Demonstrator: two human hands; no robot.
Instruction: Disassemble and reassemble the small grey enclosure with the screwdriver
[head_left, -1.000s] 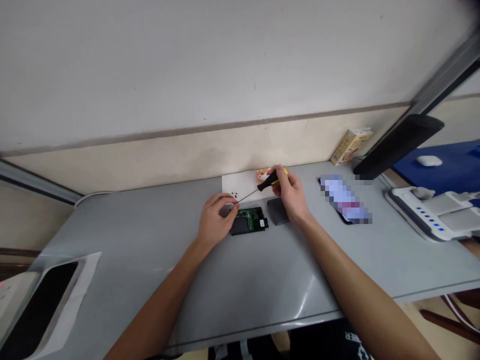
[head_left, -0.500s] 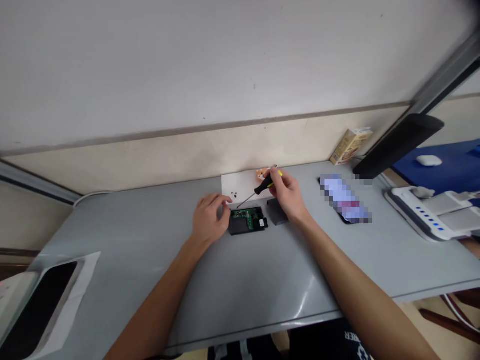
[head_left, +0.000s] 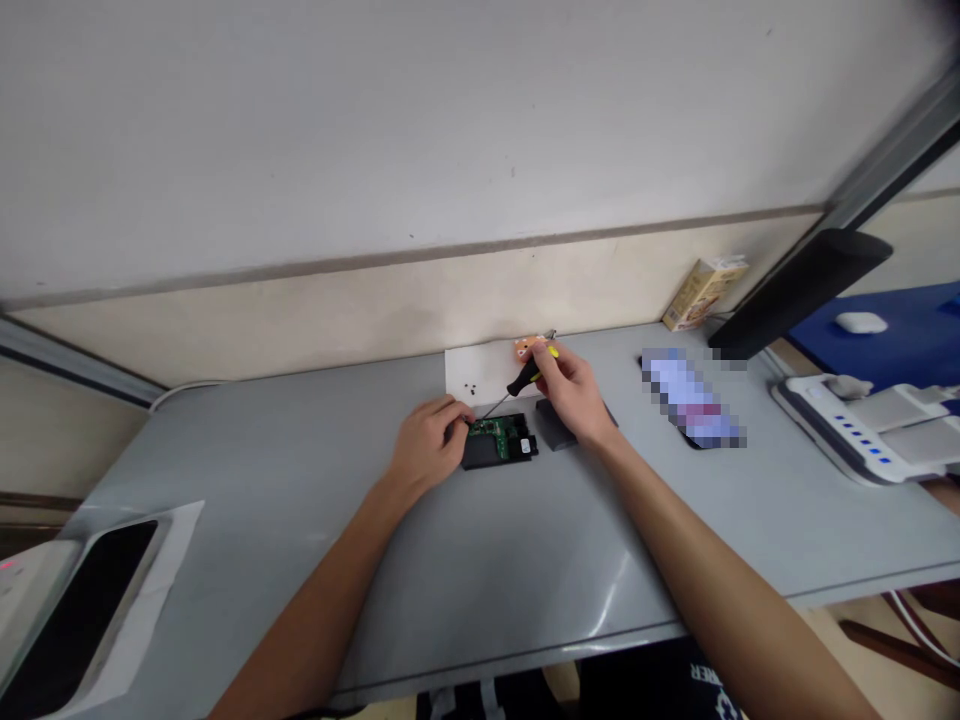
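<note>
Right hand (head_left: 574, 395) — gripping screwdriver (head_left: 523, 378), tip at board (head_left: 502, 440) | left hand (head_left: 429, 440) — bent at case (head_left: 478, 457) corner, hold unclear | case open, likely screws (head_left: 473, 392) out on paper (head_left: 495, 368), board still seated

White letters (head_left: 703, 673) on the dark clothing (head_left: 637, 680) seem to read "RER", though they are small.

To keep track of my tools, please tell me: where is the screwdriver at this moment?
In the head view, the screwdriver is near the middle, in the right hand, its tip close to the left hand and the green circuit board.
</note>
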